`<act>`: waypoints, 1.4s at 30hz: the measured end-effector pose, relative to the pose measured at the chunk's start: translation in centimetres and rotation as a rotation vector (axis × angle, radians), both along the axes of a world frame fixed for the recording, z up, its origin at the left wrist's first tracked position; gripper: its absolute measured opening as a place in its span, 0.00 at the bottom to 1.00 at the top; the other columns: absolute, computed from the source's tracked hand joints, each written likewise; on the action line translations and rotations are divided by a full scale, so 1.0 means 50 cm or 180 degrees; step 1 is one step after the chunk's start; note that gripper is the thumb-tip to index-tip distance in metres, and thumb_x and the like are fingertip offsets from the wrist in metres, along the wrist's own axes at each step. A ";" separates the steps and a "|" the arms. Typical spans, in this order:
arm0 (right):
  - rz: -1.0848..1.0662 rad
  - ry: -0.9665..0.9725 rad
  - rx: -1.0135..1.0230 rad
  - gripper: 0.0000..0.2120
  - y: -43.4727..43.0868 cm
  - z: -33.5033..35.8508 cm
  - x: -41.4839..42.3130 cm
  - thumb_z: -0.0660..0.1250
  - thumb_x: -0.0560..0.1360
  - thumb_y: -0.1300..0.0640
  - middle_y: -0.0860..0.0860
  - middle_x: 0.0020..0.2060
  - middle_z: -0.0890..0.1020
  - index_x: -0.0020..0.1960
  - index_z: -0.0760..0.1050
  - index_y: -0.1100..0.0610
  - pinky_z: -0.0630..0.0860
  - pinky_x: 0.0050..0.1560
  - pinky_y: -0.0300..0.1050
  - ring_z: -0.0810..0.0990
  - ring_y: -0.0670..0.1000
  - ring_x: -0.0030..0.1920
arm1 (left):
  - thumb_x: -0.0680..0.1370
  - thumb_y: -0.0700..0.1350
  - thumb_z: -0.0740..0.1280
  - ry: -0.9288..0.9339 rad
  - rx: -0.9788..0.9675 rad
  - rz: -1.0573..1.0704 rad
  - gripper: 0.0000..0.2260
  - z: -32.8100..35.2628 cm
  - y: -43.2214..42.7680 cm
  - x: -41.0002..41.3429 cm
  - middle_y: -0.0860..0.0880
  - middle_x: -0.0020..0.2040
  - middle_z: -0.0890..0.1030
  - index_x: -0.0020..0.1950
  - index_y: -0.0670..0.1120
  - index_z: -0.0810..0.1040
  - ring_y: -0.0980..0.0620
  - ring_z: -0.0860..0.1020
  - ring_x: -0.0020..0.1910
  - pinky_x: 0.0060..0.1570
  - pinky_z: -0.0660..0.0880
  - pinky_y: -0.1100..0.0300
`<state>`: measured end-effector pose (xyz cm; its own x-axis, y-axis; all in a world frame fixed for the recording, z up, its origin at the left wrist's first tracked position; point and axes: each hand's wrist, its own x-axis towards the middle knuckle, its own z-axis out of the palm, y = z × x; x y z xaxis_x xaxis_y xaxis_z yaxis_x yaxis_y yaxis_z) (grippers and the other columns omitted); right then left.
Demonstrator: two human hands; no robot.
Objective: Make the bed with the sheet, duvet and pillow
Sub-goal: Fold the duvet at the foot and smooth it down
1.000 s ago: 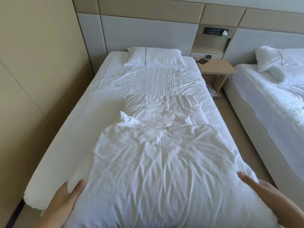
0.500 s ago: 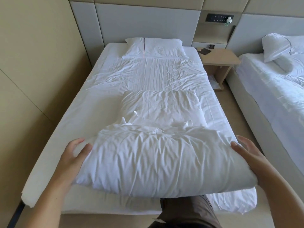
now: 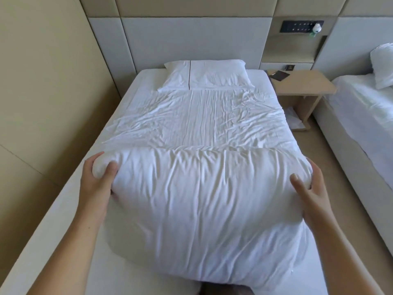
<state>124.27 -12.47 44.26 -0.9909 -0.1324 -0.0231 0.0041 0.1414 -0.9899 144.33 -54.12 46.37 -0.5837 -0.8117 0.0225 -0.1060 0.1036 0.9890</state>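
Straight ahead, a single bed (image 3: 70, 209) stands with its left side close to a beige wall (image 3: 42, 81) and its head against a padded grey headboard (image 3: 191, 39). A light wooden nightstand (image 3: 302, 81) sits between it and a second bed (image 3: 361, 116) on the right, and a dark switch panel (image 3: 297, 26) is set in the wall above. The second bed is cut off by the frame edge, and a dark flat item (image 3: 279, 76) on the nightstand is too small to identify. The white pillow (image 3: 212, 75) lies flat at the head, plump and rectangular, with a thin dark line across it. The sheet (image 3: 191, 120) is spread over the middle of the bed, heavily creased. The duvet (image 3: 202, 199) lies folded into a thick, soft, wrinkled bundle at the foot end. The left hand (image 3: 95, 179) grips its left end, thumb on top and fingers curled round, while the right hand (image 3: 308, 188) clasps its right end the same way.
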 end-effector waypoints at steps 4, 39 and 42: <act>-0.0144 0.0013 0.0208 0.44 -0.085 -0.062 -0.161 0.73 0.67 0.36 0.38 0.75 0.63 0.78 0.59 0.43 0.63 0.69 0.34 0.62 0.42 0.75 | 0.70 0.62 0.72 -0.0104 -0.0012 -0.0028 0.24 -0.048 -0.042 -0.200 0.56 0.62 0.79 0.64 0.61 0.71 0.54 0.78 0.61 0.66 0.74 0.46; -0.1034 -0.0281 0.1739 0.26 -0.219 -0.141 -0.243 0.73 0.73 0.41 0.55 0.47 0.76 0.57 0.65 0.57 0.69 0.48 0.52 0.75 0.60 0.49 | 0.65 0.68 0.73 -0.1665 -0.0307 -0.0671 0.47 -0.227 -0.154 -0.264 0.49 0.67 0.75 0.78 0.55 0.56 0.44 0.76 0.62 0.57 0.72 0.51; -0.1096 -0.0042 0.1696 0.26 -0.225 -0.110 -0.346 0.73 0.73 0.41 0.57 0.47 0.76 0.56 0.66 0.58 0.71 0.49 0.53 0.74 0.60 0.50 | 0.72 0.63 0.73 -0.1526 -0.0419 -0.0454 0.36 -0.222 -0.172 -0.351 0.50 0.63 0.78 0.75 0.53 0.63 0.44 0.77 0.60 0.56 0.73 0.51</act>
